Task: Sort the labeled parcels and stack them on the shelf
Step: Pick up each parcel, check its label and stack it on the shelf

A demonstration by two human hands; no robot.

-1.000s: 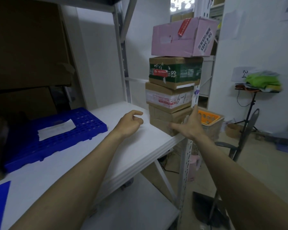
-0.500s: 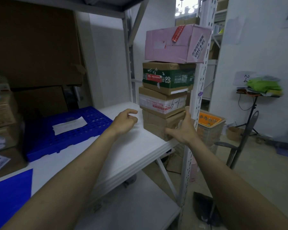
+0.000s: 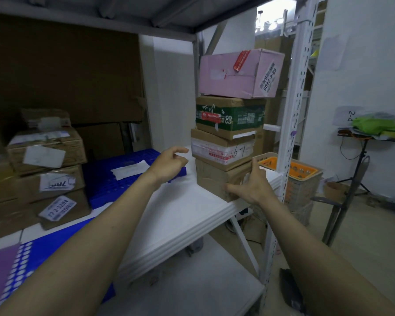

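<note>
Here a stack of four parcels stands at the right end of the white shelf board [image 3: 169,215], just beside the perforated white upright [image 3: 293,124]. At the bottom sits a plain brown box [image 3: 214,179]; on it lies a brown box with a white taped band [image 3: 219,149] marked 6-1, then a green-printed box [image 3: 230,117], and on top a pink box [image 3: 235,74] with a white label on its right face.

The right hand [image 3: 252,188] presses against the near right corner of the plain brown box, its fingers spread: the thumb lies along the near face low down and the other fingers reach up the right face. The left hand [image 3: 169,166] hovers just left of the stack, touching nothing, its fingers loosely curled with the forefinger stretched toward the taped box.

Farther left on the board lies a blue perforated tray [image 3: 105,185] with a white paper slip [image 3: 130,168] on it. At the far left a second pile of brown labeled parcels [image 3: 48,176] is blurred. Beyond the upright stands an orange crate [image 3: 303,173], and at the far right a stand holds a green bundle [image 3: 374,126].
</note>
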